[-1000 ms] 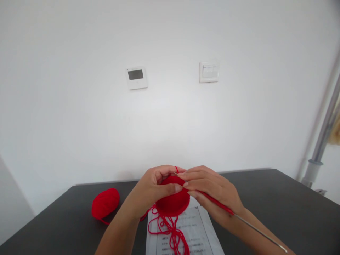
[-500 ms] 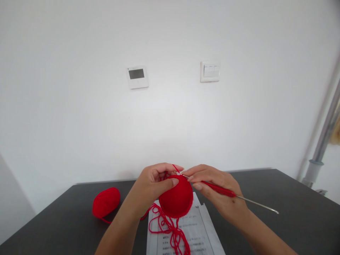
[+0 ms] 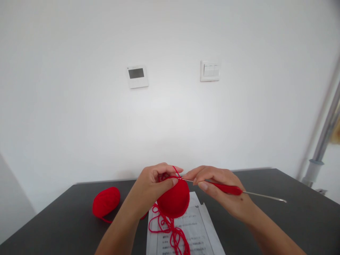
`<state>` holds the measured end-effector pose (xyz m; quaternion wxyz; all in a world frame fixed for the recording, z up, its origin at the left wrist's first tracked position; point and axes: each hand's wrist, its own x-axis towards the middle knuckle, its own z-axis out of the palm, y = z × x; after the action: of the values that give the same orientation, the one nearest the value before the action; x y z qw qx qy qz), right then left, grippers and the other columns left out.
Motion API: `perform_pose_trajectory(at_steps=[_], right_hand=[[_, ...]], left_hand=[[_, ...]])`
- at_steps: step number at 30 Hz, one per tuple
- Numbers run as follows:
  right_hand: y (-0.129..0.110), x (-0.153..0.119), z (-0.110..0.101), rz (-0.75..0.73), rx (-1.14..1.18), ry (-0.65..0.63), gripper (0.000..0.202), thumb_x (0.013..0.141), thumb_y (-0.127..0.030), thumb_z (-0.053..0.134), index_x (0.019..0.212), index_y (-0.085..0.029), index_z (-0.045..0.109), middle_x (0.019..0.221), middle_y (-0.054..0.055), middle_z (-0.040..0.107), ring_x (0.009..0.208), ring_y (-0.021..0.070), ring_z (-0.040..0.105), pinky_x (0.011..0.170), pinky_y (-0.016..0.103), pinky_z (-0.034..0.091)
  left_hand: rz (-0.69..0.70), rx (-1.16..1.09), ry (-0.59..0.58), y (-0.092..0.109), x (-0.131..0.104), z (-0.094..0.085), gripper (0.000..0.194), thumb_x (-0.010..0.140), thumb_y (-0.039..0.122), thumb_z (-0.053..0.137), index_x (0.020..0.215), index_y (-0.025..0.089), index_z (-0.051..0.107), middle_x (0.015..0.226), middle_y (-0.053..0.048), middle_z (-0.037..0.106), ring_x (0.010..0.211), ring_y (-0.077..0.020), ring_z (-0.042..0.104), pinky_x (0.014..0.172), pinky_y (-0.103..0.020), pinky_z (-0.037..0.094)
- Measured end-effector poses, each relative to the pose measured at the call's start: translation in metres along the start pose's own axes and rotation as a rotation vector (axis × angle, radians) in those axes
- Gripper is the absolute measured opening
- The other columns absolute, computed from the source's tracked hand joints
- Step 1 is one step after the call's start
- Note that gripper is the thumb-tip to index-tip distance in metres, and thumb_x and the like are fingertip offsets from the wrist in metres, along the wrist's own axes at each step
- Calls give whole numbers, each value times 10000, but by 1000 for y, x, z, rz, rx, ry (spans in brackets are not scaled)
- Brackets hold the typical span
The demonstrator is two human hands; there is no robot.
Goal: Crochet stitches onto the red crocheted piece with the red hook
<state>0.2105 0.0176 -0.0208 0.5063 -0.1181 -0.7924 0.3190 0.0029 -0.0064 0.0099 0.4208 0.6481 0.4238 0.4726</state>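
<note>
My left hand (image 3: 156,180) pinches the upper edge of a round red crochet piece (image 3: 175,200), its thumb lying on the near face. A strand of red yarn runs over the left index finger down to the work. In my right hand (image 3: 223,184) is a crochet hook (image 3: 228,188) with a red grip, held like a pen. The hook's thin tip meets the top edge of the piece beside the left thumb; exactly how it sits in the stitches is too small to tell. Loose red yarn (image 3: 170,230) hangs in tangled loops below the piece.
A ball of red yarn (image 3: 106,202) lies on the dark table (image 3: 66,226) to the left. Printed sheets of paper (image 3: 196,233) lie under the loose yarn. On the white wall behind are a small panel with a screen (image 3: 137,77) and a light switch (image 3: 209,71).
My right hand and the hook have shifted a little to the right, showing more of the hook's shaft. The crochet piece has moved slightly left and tilted.
</note>
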Motion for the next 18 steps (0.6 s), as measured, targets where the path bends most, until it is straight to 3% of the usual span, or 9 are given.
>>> perform_pose_trajectory(at_steps=[9, 18], right_hand=[[-6, 0, -5, 22, -132, -60, 138, 943, -182, 509, 908, -237, 631, 1047, 17, 726, 996, 155, 678, 826, 269, 546], [-7, 4, 4, -86, -392, -44, 151, 945, -142, 477, 918, -216, 605, 989, 38, 717, 908, 146, 672, 792, 264, 524]], left_hand=[[9, 117, 26, 1, 2, 4, 191, 738, 219, 641, 886, 184, 756, 807, -17, 656, 732, -155, 562, 696, -275, 408], [156, 481, 109, 6, -2, 10, 258, 795, 109, 537, 912, 212, 743, 856, -11, 693, 849, -175, 631, 779, -276, 441]])
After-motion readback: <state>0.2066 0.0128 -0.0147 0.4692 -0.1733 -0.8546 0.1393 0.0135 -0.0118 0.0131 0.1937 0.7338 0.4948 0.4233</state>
